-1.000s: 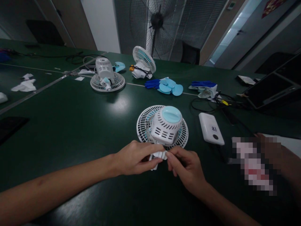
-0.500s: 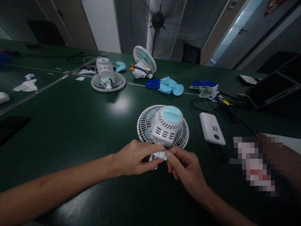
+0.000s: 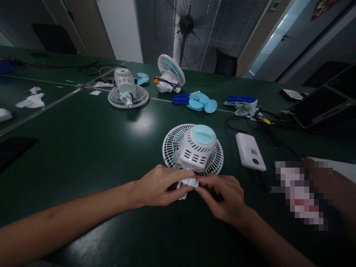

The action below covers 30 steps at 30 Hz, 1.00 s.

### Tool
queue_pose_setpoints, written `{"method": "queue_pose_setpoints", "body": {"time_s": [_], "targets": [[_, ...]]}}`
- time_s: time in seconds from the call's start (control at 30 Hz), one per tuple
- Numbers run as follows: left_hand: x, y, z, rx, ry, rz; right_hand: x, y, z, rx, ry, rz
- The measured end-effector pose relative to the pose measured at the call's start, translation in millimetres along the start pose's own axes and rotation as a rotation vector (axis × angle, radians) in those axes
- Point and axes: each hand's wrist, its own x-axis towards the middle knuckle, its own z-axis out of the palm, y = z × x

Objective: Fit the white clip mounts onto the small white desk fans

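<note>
Leftmost on the green table [image 3: 83,141], crumpled white cloth [image 3: 30,101] lay between nine and ten o'clock of the near fan, which served as the middle of the dial. Toward ten o'clock a second fan [image 3: 124,79] rested on its grille, housing upward. At about seven the left hand [image 3: 161,185] was mostly closed, thumb below and fingers above, holding a white part [image 3: 189,182] between them. Beyond, near eleven, a third fan [image 3: 170,74] stood with its grille tilted up and a dark cord about its base. The near fan [image 3: 197,148] itself lay grille down, pale blue cap uppermost; the white part was at its six o'clock edge — whether joined to it, I could not tell. Pale blue blades [image 3: 203,102] sat near twelve, touching a blue glove [image 3: 180,98]. Around five the right hand [image 3: 226,196] pinched the white part's right end between thumb and forefinger, the gap nearly closed. Blue-and-white gloves [image 3: 241,104] lay toward two, a white device [image 3: 250,152] at three — and past it, another person's arm [image 3: 343,193] reached in from the edge.
</note>
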Motion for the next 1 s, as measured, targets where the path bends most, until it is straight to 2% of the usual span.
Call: {"method": "queue_pose_setpoints", "body": {"time_s": [0.33,0.6,0.67,0.73,0.87,0.93,1.0], "targets": [[-0.1,-0.8,1.0,0.022,0.001,0.007,3.2,-14.1,3.5,0.268,-0.016,0.341],[-1.2,-1.6,1.1,0.02,-0.015,0.014,2.4,-20.1,5.5,0.553,-0.133,0.665],[-0.8,-1.8,1.1,0.026,-0.023,0.012,2.9,-20.3,5.0,0.602,-0.175,0.702],[-0.4,-1.9,1.1,0.031,-0.014,0.017,2.6,-17.9,3.3,0.498,-0.161,0.602],[-0.4,-1.7,1.3,0.025,0.016,0.029,0.9,-7.1,-2.4,0.058,-0.083,0.133],[-0.9,-1.8,1.4,0.015,0.018,0.026,0.3,-2.2,-4.9,-0.041,-0.08,0.019],[-1.2,-2.0,1.5,0.003,0.013,0.019,-0.2,0.7,-6.2,-0.097,-0.055,-0.033]]}}
